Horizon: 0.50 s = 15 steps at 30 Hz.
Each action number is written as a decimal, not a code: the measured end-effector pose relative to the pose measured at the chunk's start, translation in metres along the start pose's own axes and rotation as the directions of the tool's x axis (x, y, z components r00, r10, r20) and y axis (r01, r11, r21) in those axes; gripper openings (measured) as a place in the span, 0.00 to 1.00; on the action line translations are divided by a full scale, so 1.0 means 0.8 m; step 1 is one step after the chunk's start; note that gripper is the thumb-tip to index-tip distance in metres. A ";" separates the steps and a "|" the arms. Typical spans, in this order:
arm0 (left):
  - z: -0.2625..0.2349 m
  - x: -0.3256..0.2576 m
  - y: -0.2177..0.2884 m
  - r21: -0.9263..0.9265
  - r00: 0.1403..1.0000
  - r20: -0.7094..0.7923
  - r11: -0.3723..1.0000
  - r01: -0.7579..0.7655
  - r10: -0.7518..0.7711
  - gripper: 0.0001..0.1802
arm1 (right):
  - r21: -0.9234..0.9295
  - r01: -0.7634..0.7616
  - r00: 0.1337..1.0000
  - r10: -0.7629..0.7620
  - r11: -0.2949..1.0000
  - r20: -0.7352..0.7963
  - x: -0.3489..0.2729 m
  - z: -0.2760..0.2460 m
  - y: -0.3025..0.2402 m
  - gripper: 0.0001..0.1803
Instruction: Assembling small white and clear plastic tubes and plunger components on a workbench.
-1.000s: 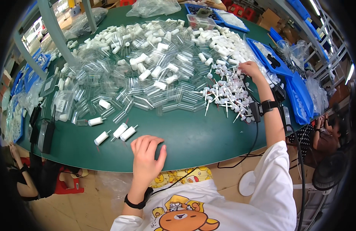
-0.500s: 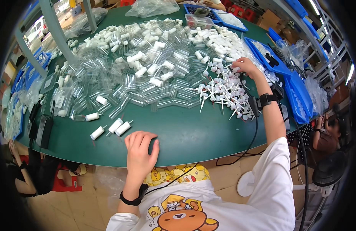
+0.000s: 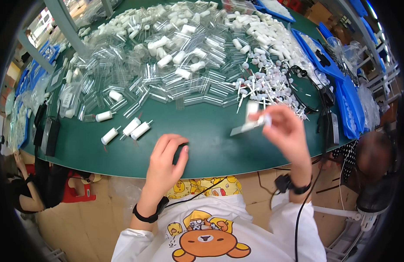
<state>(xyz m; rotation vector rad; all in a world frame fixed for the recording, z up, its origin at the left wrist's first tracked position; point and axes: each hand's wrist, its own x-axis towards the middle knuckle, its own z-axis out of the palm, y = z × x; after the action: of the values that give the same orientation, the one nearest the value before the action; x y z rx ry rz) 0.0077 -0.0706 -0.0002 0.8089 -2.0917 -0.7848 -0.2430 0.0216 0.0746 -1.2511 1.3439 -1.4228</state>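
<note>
The right hand (image 3: 289, 133) is raised above the front part of the green table (image 3: 210, 142), thumb and fingers pinched together on a small cluster of parts. A white cylinder (image 3: 252, 108) stands up at the fingertips, and a clear piece (image 3: 243, 128) juts out below it toward the left. A pale, rounded part (image 3: 268, 119) shows between the fingers. All of this is blurred, so how these parts join, or whether they join at all, cannot be told.

The left hand (image 3: 164, 162) is at the near edge of the table, fingers loosely curled and thumb held apart from them, leaving a gap. Nothing shows in its grasp; the underside of the palm is hidden, and whether the fingertips touch the tabletop cannot be told. Near it, ahead and to the left, lie three white cylinders with thin stems (image 3: 140, 130), with another stemmed cylinder (image 3: 104, 116) just beyond.

Beyond the right hand spreads a pile of white-stemmed parts with round, pale heads (image 3: 271, 83). Farther back are loose white cylinders (image 3: 265, 37), and a broad heap of clear tubes (image 3: 195, 98) covers the middle of the table. Dark bands circle both wrists.
</note>
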 end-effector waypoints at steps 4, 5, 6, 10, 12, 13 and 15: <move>0.015 0.003 0.018 -0.336 0.982 0.172 0.933 0.127 -0.072 0.16 | 0.226 -0.021 0.988 -0.014 0.974 0.152 -0.046 0.047 0.040 0.17; 0.020 0.004 0.022 -0.463 0.964 0.231 0.857 0.227 -0.131 0.16 | 0.242 -0.028 0.986 -0.012 0.970 0.165 -0.049 0.054 0.049 0.18; 0.024 0.006 0.027 -0.574 0.940 0.294 0.754 0.320 -0.174 0.16 | 0.270 -0.004 0.984 -0.044 0.963 0.170 -0.050 0.058 0.057 0.18; 0.027 0.003 0.026 -0.721 0.830 0.531 0.423 0.549 -0.172 0.15 | 0.386 -0.066 0.977 -0.019 0.920 0.212 -0.055 0.060 0.077 0.18; 0.033 0.002 0.025 -0.766 0.833 0.529 0.334 0.550 -0.160 0.15 | 0.418 -0.072 0.974 -0.025 0.906 0.224 -0.055 0.054 0.081 0.18; 0.037 0.000 0.024 -0.783 0.849 0.498 0.329 0.528 -0.177 0.14 | 0.419 -0.081 0.976 -0.013 0.905 0.215 -0.054 0.052 0.081 0.17; 0.045 -0.001 0.020 -0.816 0.876 0.433 0.322 0.480 -0.211 0.14 | 0.420 -0.096 0.980 0.012 0.902 0.198 -0.051 0.048 0.083 0.17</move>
<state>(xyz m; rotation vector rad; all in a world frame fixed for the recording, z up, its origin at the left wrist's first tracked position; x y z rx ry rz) -0.0251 -0.0507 -0.0080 0.5007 -1.2422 -2.1408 -0.2023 0.0455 0.0015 -1.0163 0.8660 -1.4214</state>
